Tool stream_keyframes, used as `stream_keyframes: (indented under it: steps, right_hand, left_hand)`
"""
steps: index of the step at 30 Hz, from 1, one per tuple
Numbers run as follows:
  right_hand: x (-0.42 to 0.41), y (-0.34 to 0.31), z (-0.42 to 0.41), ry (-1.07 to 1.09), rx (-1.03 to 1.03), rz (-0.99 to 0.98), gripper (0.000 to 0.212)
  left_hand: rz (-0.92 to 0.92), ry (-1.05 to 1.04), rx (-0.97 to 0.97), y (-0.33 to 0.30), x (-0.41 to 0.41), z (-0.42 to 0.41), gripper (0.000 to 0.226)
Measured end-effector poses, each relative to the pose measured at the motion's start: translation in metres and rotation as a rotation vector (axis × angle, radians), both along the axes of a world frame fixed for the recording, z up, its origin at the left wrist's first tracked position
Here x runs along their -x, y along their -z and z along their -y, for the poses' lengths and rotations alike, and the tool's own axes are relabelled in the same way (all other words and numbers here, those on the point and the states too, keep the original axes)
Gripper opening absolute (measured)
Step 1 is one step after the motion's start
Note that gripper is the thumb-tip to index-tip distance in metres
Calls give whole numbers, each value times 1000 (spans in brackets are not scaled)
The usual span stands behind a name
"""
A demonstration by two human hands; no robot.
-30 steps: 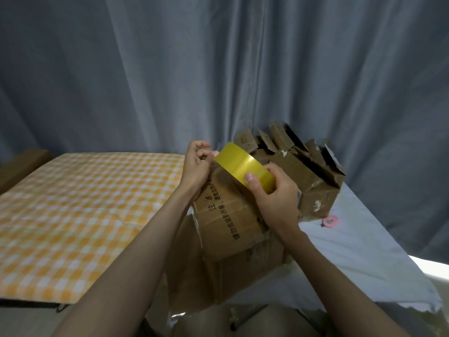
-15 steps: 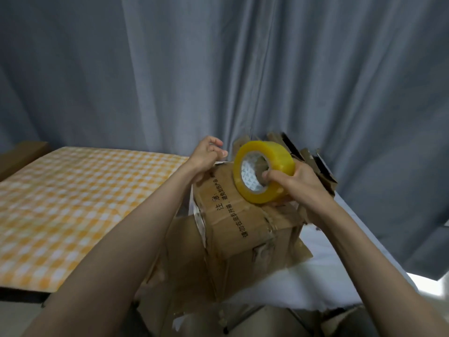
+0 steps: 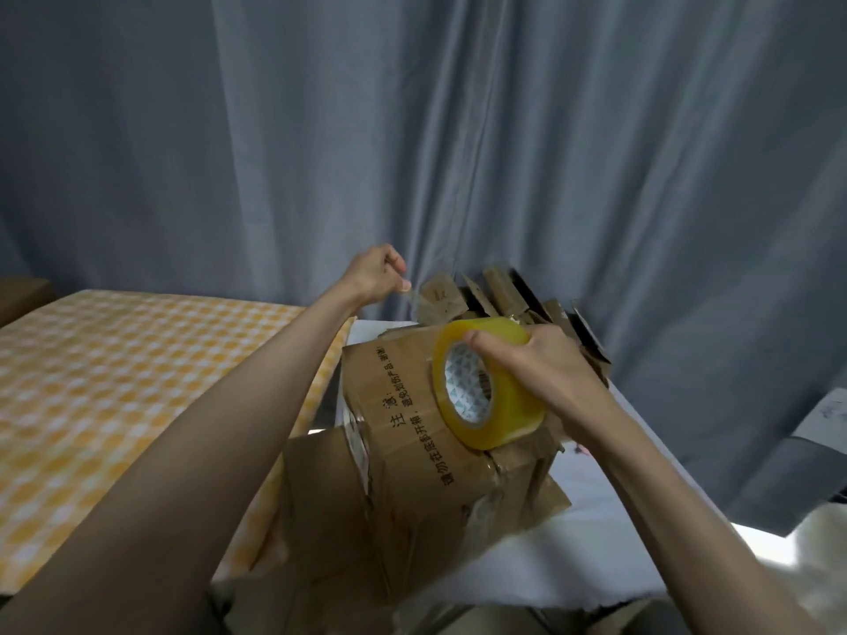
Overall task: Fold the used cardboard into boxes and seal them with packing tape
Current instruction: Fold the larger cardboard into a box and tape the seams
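Right hand (image 3: pixel 541 364) gripped yellow tape roll (image 3: pixel 488 382) on the cardboard box (image 3: pixel 403 433), left hand (image 3: pixel 373 275) at ten o'clock, fingers pinched together on something too thin to tell

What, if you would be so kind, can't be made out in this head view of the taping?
- Tape strip between left hand and tape roll: clear and blurred, barely visible.
- Box top seam: hidden behind the roll and right hand.
- Open boxes behind: contents hidden by flaps.

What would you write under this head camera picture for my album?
Right hand grips a yellow tape roll on a cardboard box; left hand pinches the tape's end.
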State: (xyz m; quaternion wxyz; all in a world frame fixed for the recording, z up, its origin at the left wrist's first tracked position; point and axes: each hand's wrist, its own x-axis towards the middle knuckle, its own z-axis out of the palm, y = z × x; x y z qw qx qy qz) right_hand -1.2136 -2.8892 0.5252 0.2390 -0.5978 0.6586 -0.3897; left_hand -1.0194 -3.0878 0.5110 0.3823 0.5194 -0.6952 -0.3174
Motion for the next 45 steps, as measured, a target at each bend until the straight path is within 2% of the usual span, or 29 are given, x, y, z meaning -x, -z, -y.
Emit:
stream_keyframes:
  steps: [3,7,10,11,14,15,18,21,24,27,30,33,36,39,42,45]
  right_hand:
    - [1,1,5,-58,-33,-4,57]
    - [-1,0,10,-97,-36,0,69]
    - [1,2,11,-96,-30,12,69]
    - [2,3,11,-95,-35,23,63]
    - [1,6,11,-122,-62,44,25]
    - [0,6,11,-134,-68,49,21]
    - [-2,8,14,-125,-55,59,43]
    - [-3,8,14,-134,-48,63,38]
    - [-5,7,15,-151,-64,75,44]
    - [-9,4,16,-173,-82,66,48]
    - [-9,8,15,-185,-73,58,52]
    - [-7,15,9,-222,-62,121,46]
    - [-7,22,3,-224,-31,218,54]
    - [-7,32,-4,-171,48,320,65]
    - [-11,45,-13,-176,188,431,46]
    - [-15,61,-22,-169,263,487,29]
  left_hand:
    - [34,2,-12,9,-6,0,24]
    - [15,-10,-47,26,-10,0,26]
    - [-16,-3,-87,37,-7,0,28]
    - [-23,-3,-91,40,-6,0,28]
    - [-43,-21,-99,48,0,3,28]
    - [-43,-30,-102,49,1,3,28]
    - [-82,-31,-133,52,2,6,28]
    - [-124,-17,-175,53,-3,8,27]
    - [-151,-14,-224,57,-8,11,27]
    - [-100,-18,-275,58,-6,13,26]
    - [51,-21,-295,57,-4,14,23]
    - [97,17,-324,58,-9,16,12]
    - [101,88,-264,62,-14,11,12]
    - [189,136,-140,65,-14,3,21]
    - [266,154,-59,65,-15,-2,28]
    - [264,140,-5,65,-18,-3,30]
